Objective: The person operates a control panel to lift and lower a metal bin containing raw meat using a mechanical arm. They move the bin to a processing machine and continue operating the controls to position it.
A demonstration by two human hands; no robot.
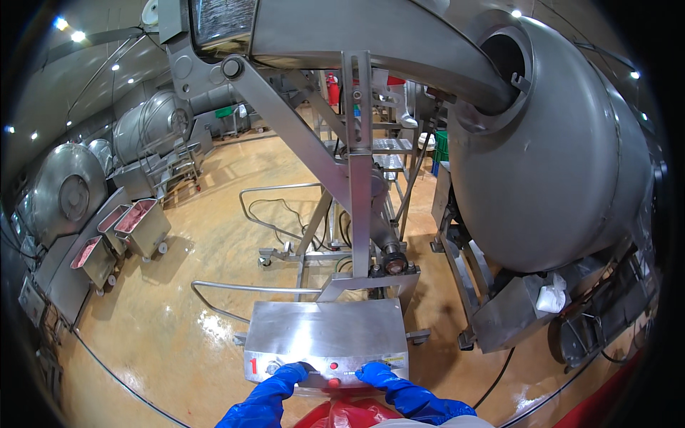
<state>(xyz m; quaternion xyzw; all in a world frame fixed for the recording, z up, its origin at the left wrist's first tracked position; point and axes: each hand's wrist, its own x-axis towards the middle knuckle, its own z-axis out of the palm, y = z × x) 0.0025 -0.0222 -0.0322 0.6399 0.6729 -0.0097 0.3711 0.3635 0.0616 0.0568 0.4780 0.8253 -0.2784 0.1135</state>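
My left hand [294, 372], in a blue glove and sleeve, rests on the front of a steel control box [325, 321], its fingers closed over something dark I cannot make out. My right hand [372, 372], also in blue, is on the same front at the right, fingers curled, what they hold hidden. Between them are a small red button [334, 366] and a larger red knob [333, 382]. Above, a steel lifting frame [360, 214] carries a chute [392, 39] that reaches into the mouth of a large steel drum [542, 171].
Steel carts [143, 228] of pink meat stand left beside more drums [71, 189]. A tube guard rail [242, 285] and cables [492, 381] lie on the yellowish floor [193, 271]. A steel stepladder [389, 160] stands behind the frame. A white bag [551, 296] hangs at the drum's base.
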